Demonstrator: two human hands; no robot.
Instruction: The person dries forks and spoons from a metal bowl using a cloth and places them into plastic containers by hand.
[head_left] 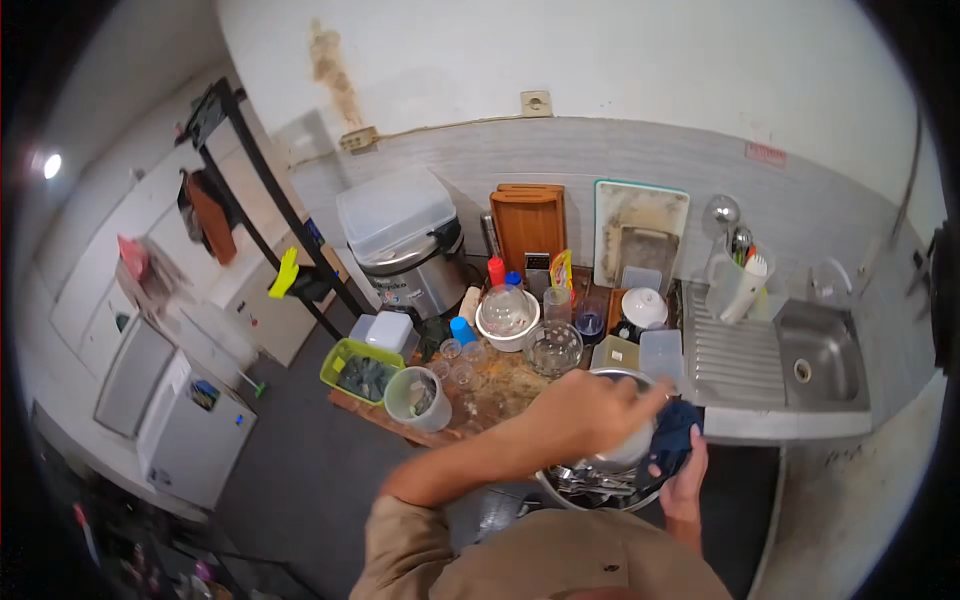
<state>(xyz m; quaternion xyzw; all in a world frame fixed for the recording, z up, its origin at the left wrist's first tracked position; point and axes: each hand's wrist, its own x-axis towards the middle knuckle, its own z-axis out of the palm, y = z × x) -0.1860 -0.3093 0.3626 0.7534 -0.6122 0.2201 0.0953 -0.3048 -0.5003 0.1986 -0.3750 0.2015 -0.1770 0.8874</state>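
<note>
My left hand (590,410) is raised over a large metal basin (555,488), its fingers blurred near a round metal lid or bowl (625,445); whether it grips anything cannot be made out. At the basin's right side, my right hand (687,475) holds a dark blue cloth (675,430), with its fingers wrapped round the edge. Metal cutlery (595,482) lies in the basin, partly hidden by the round metal piece and the cloth.
A wooden table (480,400) holds a white bowl (508,325), a glass bowl (554,348), a pale bucket (417,398) and a green basket (363,372). A steel sink (820,350) is at the right. Behind stand a large cooker (410,270) and a wooden tray (528,230).
</note>
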